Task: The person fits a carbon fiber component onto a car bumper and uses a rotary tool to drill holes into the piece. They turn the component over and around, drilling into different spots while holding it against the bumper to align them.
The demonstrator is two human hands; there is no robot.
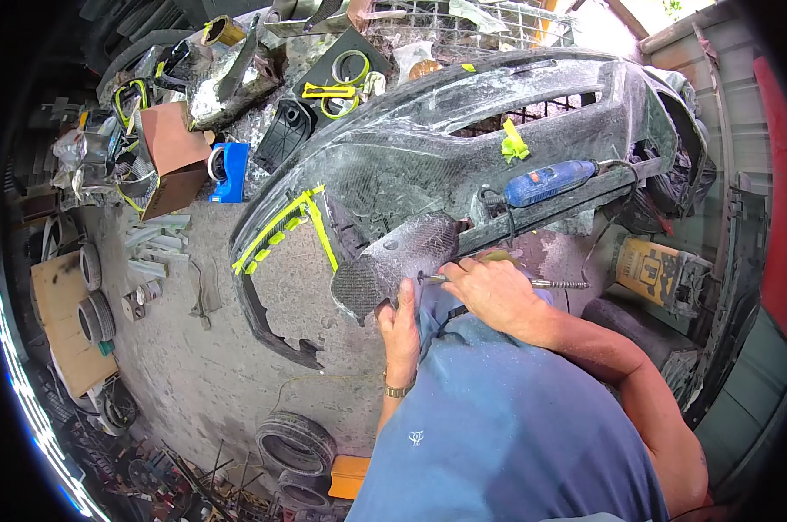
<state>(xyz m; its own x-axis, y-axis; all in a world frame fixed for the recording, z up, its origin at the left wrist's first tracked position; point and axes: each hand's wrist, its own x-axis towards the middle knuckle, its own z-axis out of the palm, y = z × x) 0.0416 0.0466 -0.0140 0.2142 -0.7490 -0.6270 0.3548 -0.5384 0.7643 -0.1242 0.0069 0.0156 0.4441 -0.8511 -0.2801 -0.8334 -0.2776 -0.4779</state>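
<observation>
My left hand (398, 335), with a watch at the wrist, grips the near edge of a dusty carbon-fibre piece (411, 252); its thumb points up and its fingers are partly hidden. In my right hand (496, 294) is a rotary tool handpiece (539, 284), its thin tip pointing left at the piece's edge near my left thumb. A flexible shaft runs off to the right. The blue rotary tool body (550, 183) lies on a dark bar of the large dusty bumper (393, 157), behind both hands. Yellow-green tape (311, 209) marks the bumper's left opening.
At the back left stand an open cardboard box (171, 152), a blue tape dispenser (230, 174) and tape rolls (350, 66). Tyres (296, 442) lie on the concrete floor (202, 348). A yellow-and-black box (659, 274) sits at the right, by a metal wall.
</observation>
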